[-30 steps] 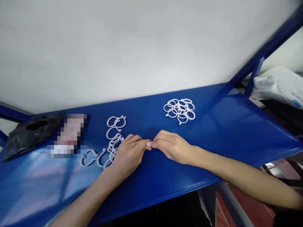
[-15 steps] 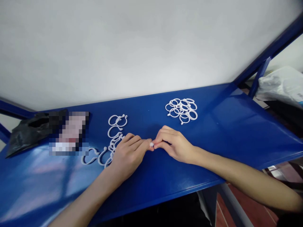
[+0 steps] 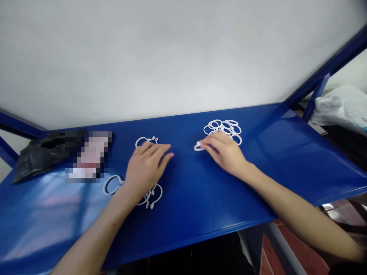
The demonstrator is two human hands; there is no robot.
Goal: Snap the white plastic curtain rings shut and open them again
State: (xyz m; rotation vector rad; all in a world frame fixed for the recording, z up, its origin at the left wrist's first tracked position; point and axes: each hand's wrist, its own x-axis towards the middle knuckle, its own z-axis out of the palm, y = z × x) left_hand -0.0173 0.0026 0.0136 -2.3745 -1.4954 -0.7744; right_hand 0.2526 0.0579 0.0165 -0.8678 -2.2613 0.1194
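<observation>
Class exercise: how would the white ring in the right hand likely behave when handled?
The white ring is probably light: the right hand holds it in a fingertip pinch. It seems fairly stiff, as the loose rings at left hold round curves. Lying flat, it might slide if pushed, since the blue table looks glossy.

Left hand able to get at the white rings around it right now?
Probably yes: the left hand looks empty, and those rings show close on several sides of it, with nothing else seen in between.
</observation>
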